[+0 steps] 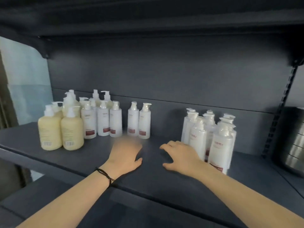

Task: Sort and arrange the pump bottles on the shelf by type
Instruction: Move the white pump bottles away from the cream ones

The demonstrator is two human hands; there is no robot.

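Observation:
On the dark shelf (153,175), several yellow pump bottles (60,130) stand at the left. Beside them is a cluster of white pump bottles with red labels (102,119). Two more white bottles (139,120) stand apart near the middle. Another group of white bottles (212,135) stands at the right. My left hand (126,155), blurred at the fingers, hovers in front of the middle pair and holds nothing. My right hand (179,155) is spread over the shelf just left of the right group, close to its nearest bottle, holding nothing.
The shelf above (148,22) hangs low over the bottles. A slotted upright (279,112) runs down the right side, with a dark metal object (292,139) beyond it. A lower shelf (49,201) sits below. Bare shelf surface lies between the middle pair and the right group.

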